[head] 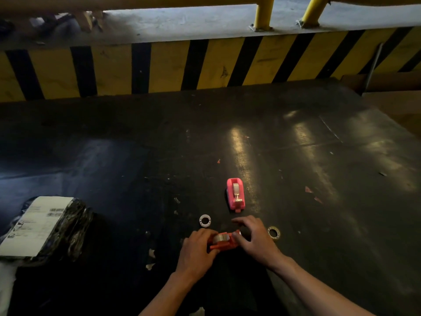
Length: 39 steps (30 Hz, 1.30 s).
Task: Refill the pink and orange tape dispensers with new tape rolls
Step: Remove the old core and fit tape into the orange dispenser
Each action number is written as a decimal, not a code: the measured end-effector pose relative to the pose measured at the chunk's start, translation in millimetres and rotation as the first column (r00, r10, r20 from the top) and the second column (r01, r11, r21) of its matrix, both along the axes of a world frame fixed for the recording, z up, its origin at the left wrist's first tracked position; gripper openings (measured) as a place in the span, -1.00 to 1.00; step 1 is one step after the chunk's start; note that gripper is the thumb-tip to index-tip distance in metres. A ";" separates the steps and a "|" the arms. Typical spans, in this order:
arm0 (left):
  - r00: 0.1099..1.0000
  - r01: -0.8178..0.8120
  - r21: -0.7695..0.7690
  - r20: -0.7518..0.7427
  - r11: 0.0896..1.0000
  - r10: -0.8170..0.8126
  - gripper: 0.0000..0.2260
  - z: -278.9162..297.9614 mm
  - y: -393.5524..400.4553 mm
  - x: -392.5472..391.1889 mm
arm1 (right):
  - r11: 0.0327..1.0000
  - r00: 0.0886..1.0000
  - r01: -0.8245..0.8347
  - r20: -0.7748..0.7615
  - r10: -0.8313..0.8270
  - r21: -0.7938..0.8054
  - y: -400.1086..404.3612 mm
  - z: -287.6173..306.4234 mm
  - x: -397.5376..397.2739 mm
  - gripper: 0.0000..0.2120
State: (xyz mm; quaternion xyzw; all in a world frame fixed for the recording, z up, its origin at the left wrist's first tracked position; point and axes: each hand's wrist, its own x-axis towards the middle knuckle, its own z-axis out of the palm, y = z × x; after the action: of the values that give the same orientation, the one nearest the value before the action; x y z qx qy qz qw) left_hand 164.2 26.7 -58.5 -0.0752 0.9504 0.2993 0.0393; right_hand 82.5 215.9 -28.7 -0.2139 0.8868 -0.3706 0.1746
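Observation:
The orange tape dispenser [224,244] lies on the dark table between both hands, with a clear tape roll [222,237] seated in it. My left hand [196,249] grips its left end. My right hand [255,238] holds its right end, fingers curled over the cutter side. The pink tape dispenser [236,193] stands just beyond, upright, a tape roll inside it. A white empty core ring [205,220] lies left of the pink one. Another ring [274,232] lies right of my right hand.
A black wrapped parcel with a white shipping label [43,226] sits at the left edge. The dark table [319,167] is scattered with small paper scraps. A yellow-and-black striped barrier [205,65] runs along the far side. Cardboard [391,92] lies at the far right.

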 end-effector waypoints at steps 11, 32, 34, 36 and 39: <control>1.000 0.020 -0.033 0.005 0.999 -0.020 -0.59 -3.4 0.6 -7.0 | 0.983 1.000 0.016 -0.016 -0.013 0.184 -32.5 -0.5 7.5 -0.64; 0.999 -0.011 0.051 0.037 0.999 0.009 -0.59 1.8 1.0 -5.0 | 0.981 0.975 0.150 0.149 -0.167 0.121 9.6 -4.9 -13.2 -0.87; 0.999 -0.010 0.054 0.038 0.999 0.008 -0.60 1.6 1.4 -4.8 | 0.976 0.964 0.202 0.158 -0.212 0.075 3.8 -11.4 -6.2 -0.88; 0.999 -0.011 0.056 0.037 0.998 0.009 -0.61 1.4 1.5 -4.7 | 0.960 0.939 0.280 0.200 -0.280 0.031 -1.8 -18.6 1.0 -0.84; 1.000 -0.009 0.051 0.024 0.999 0.008 -0.61 0.0 1.3 -4.6 | 0.925 0.888 0.379 0.270 -0.373 0.029 -3.8 -24.1 2.9 -0.81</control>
State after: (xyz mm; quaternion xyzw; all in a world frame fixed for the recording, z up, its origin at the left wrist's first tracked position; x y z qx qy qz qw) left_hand 159.6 28.0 -58.5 -0.0817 0.9415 0.3228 0.0512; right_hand 85.5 212.1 -52.8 0.0124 0.8746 -0.4337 0.2164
